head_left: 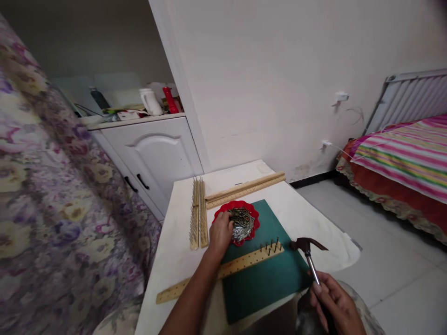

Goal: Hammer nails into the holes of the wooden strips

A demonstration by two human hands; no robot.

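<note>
Looking at one main container: red scalloped dish (240, 204), sitting toward the rear left of green mat (258, 288). Seeing it holding a loose heap of nails (242, 224), showing darker, brassy ones toward the back and silvery ones toward the front.

Resting left hand (222, 229) over the dish's left rim, curling fingers down at the heap. Not being able to tell whether pinching a nail, with fingertips partly hidden. Gripping hammer (313, 270) in right hand (337, 302), wrapping fingers around the dark handle, holding the head up near the mat's right edge.

Seeing drilled wooden strip (244, 263) lying in front of the dish, running across the mat and out over white table (314, 223) to the left. Counting several upright nails (272, 244) in its right end, finding bare holes farther left. Blocking part of it with left forearm (197, 293).

Noting two nail-studded strips (194, 214) lying side by side left of the dish, plus more wooden strips (246, 188) lying behind it. Spotting white jug (151, 102) and red object (170, 100) standing on white cabinet (153, 163) beyond. Seeing floral curtain (70, 186) hanging at left, bed with striped cover (412, 144) standing at right.
</note>
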